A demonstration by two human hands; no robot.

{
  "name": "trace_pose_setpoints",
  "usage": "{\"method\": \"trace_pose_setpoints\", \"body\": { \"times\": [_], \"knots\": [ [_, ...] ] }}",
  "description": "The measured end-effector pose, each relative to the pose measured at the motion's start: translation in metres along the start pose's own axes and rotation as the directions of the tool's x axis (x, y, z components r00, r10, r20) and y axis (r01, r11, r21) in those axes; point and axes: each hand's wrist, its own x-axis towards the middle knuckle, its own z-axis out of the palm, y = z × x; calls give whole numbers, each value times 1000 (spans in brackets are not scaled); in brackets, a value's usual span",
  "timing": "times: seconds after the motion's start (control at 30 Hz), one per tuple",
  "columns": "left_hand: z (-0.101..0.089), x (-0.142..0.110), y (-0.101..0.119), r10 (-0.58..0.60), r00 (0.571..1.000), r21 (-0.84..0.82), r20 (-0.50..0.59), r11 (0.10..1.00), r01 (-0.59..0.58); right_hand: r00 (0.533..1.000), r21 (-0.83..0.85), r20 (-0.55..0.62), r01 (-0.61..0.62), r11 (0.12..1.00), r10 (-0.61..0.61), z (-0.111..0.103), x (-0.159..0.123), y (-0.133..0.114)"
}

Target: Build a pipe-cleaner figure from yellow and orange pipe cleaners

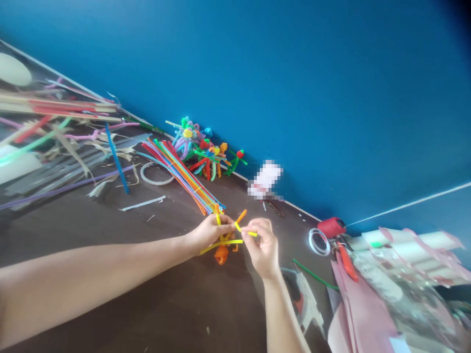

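no readable txt, white card [265, 179] pixelated

A big blue wall [294, 88] fills the top of the view and is seen on a slant. It is lit softly, and the far top corner on the right is dark. A thin white strip [287, 202] runs along its foot, where it is met by a dark brown table [121, 299]. A pale line [408, 204] is seen on the right.

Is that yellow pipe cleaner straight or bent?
Bent: the yellow pipe cleaner curves around the orange pipe-cleaner figure in the left hand; the right hand pinches its end.
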Motion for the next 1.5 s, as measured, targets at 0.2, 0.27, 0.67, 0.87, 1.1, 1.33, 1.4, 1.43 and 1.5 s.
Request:
{"method": "trace_pose_setpoints", "body": {
  "times": [0.2, 0.27, 0.67, 0.87, 1.1, 1.33, 1.4, 1.43, 1.5],
  "knots": [
    [-3, 0, 1, -30, 999, -122, 38, 992, 34, 879, 481, 30, -430, 764, 476, 8, 1, 25],
    [-4, -1, 0, -6, 994, -108, 107, 994, 18, 825, 595, 151, -516, 617, 545, 8, 1, 32],
    [0, -10, 9, -167, 893, 449, 418, 893, -43, 719, 445, 466, -694, 566, 516, -6, 3, 24],
    [4, -7, 3, -93, 959, 520, 267, 852, -62, 934, 146, 191, -331, 932, 302, -8, 1, 8],
    [2, -3, 2, -65, 992, 232, 111, 972, 38, 996, -10, 77, 54, 998, -53, -2, -4, -5],
    [0, -1, -2, -42, 998, 9, 39, 999, 42, 995, 48, 55, 77, 996, -79, 0, -3, 0],
    [-2, 0, -6, -37, 998, -35, 41, 999, 38, 996, 83, 70, 41, 996, -47, -1, -2, 2],
    [-3, 1, -7, -32, 998, -54, 50, 998, 35, 996, 106, 87, 18, 994, -27, -2, -2, 2],
    [-4, 2, -9, -19, 998, -65, 68, 998, 24, 991, 143, 137, -24, 989, 4, -3, -1, 3]
  ]
}}
